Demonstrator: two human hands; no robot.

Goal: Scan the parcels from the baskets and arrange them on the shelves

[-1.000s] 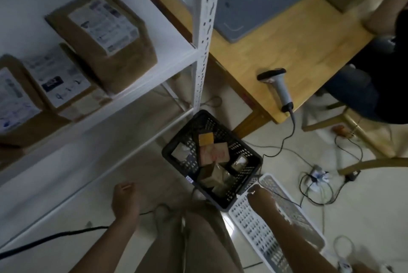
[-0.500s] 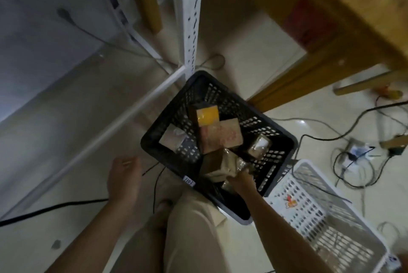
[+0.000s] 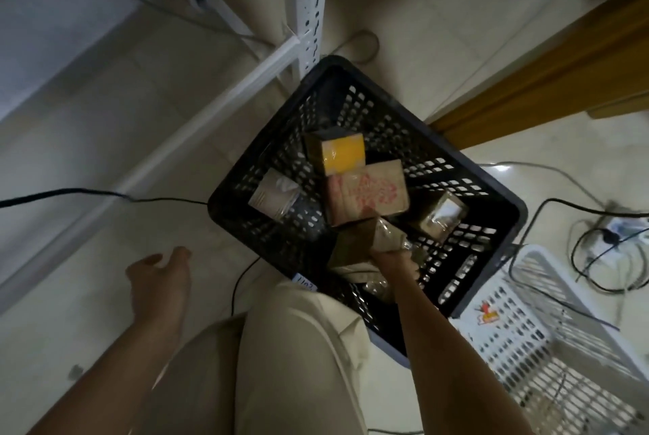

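A black plastic basket (image 3: 491,195) stands on the floor and holds several parcels. Among them are a box with yellow tape (image 3: 337,151), a brown box with red print (image 3: 368,194), a small white-topped parcel (image 3: 274,195) and a small box wrapped in clear tape (image 3: 440,218). My right hand (image 3: 395,259) reaches down into the basket and grips a brown paper parcel (image 3: 361,241) at the near side. My left hand (image 3: 159,280) hangs over the floor left of the basket, fingers loosely curled, holding nothing.
A white empty basket (image 3: 548,336) sits at the right of the black one. A white shelf post (image 3: 309,5) and its low rail stand behind the basket. A wooden table leg (image 3: 526,90), loose cables and a power strip (image 3: 621,227) lie at the right.
My view has dropped from the shelf and table down to the basket. My right hand went from the white basket's edge into the black basket and took hold of the brown parcel.
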